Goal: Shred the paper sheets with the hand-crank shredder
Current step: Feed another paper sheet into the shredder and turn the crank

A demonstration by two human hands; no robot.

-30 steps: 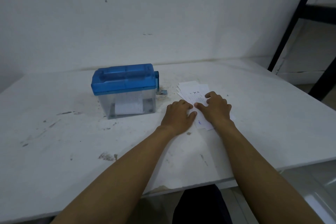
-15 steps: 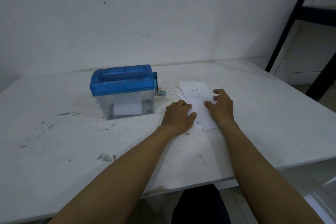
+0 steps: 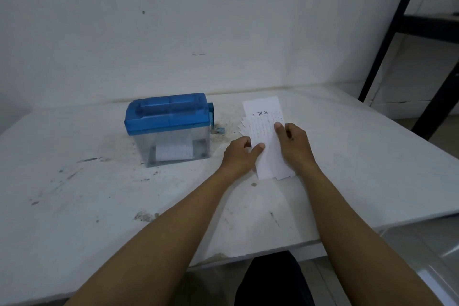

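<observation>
Table [image 3: 74,206]: it is bearing every item listed below.
Shredder [image 3: 169,129]: it is standing left of the paper, its crank [image 3: 211,117] facing the sheets.
Paper stack [image 3: 242,126]: it is lying fanned beneath your hands.
Top sheet [image 3: 265,131]: you are holding it over the stack.
Left hand [image 3: 239,156]: it is pinching the sheet's left edge.
Right hand [image 3: 295,144]: it is gripping the right edge, thumb on top.

Handwriting on the white paper sheet [image 3: 265,129] I pinch: too small to read. Fingers of my left hand [image 3: 238,156] and right hand [image 3: 295,146] lie behind it, unseen. Fanned white sheets beneath [image 3: 241,126]: only edges show, count undeterminable. Blue plastic crank [image 3: 211,114]: partly hidden behind the blue-lidded clear plastic shredder [image 3: 169,129]. My 2 forearms: cut off at the bottom edge.
</observation>
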